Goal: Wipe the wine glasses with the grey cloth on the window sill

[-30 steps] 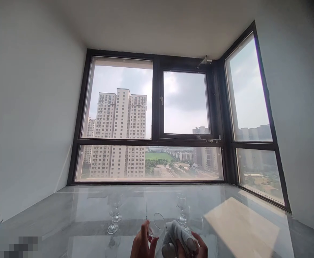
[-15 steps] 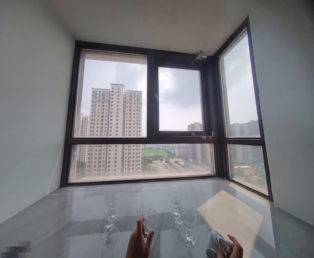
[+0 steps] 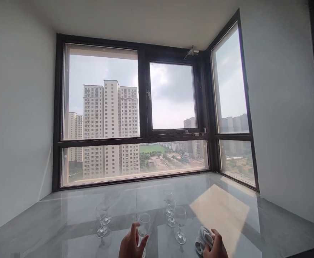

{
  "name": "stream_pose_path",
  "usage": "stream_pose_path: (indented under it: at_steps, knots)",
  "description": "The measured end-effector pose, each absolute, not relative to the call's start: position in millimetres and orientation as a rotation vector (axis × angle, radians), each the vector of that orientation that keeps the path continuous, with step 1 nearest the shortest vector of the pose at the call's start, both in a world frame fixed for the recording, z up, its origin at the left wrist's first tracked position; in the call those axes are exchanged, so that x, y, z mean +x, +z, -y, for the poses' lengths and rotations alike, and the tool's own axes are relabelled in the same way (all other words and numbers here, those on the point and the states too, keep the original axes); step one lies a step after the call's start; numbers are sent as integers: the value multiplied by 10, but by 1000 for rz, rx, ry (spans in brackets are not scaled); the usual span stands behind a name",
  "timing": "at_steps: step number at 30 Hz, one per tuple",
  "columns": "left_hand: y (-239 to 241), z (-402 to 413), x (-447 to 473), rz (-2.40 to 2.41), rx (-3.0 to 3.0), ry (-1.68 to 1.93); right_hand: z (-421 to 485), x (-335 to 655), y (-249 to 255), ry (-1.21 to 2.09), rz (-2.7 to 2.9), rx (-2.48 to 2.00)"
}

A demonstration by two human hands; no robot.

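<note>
- The wine glass in the left hand is clear and stemmed, with a rounded bowl and an open rim; it stands upright and looks empty. Its foot is hidden below the fingers.
- The left hand's grip is pinching the wine glass: thumb on the near left of the bowl, fingers curled round its right side, low by the stem.
- The right hand has its grip pressed together on a white cloth, bunched up and resting on the glossy grey surface, well to the right of the wine glass.
- Just right of the wine glass stand three more clear glasses, close together; left of it stand two others. All are upright on the surface.
- Beyond the wine glass a dark-framed window shows tall pale towers and grey sky.
- A second ago the wine glass was tilted, with the cloth and right hand right against it. Now it is upright, and the cloth and right hand have moved away to the right and down onto the surface.
</note>
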State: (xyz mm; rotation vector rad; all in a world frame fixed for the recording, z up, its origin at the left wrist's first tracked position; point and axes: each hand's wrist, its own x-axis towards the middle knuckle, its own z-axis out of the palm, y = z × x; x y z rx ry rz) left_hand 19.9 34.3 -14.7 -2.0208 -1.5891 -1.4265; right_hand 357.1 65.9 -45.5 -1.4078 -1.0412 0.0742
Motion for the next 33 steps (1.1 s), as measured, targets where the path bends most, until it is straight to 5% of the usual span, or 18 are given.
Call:
stream_pose_path:
  at_steps: [14, 33]
  knots:
    - [-8, -345, 233, 2014, -2166, -1318, -484, 3536, -315, -45, 1214, -1613]
    - [338, -1351, 916, 2378, -2087, -1118, -465, 3534, -310, -74, 1172, -1625]
